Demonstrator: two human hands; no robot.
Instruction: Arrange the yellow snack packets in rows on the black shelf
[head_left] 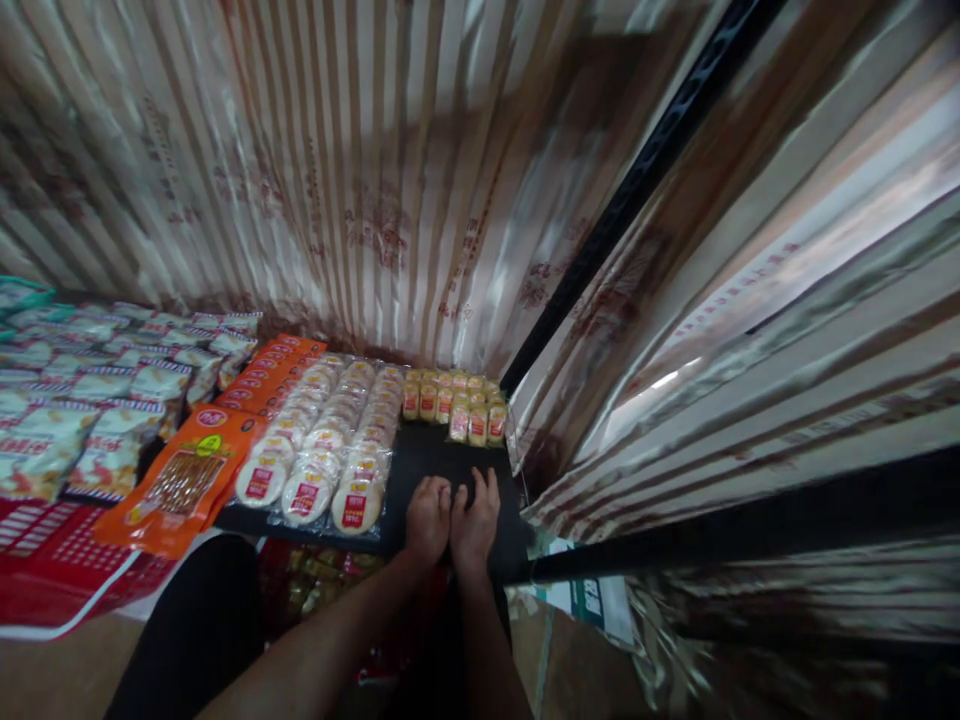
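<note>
My left hand (429, 520) is low over the dark shelf (457, 460), its fingers curled in; whatever they may hold is hidden. Right beside it, my right hand (476, 522) has its fingers stretched forward and somewhat apart, with nothing visible in them. Just beyond both hands, small yellow-wrapped snack packs (460, 400) stand in rows at the shelf's back corner. To the left of my hands lie columns of round, pale crackers in clear wrappers (307, 490), with red labels.
Orange snack bags (184, 475) and white-and-blue snack bags (112, 445) fill the left side. A red basket (60, 560) sits below them. A black upright post (600, 240) rises at the right corner, before striped plastic sheeting (360, 170). Gold-wrapped items (322, 580) lie under the shelf.
</note>
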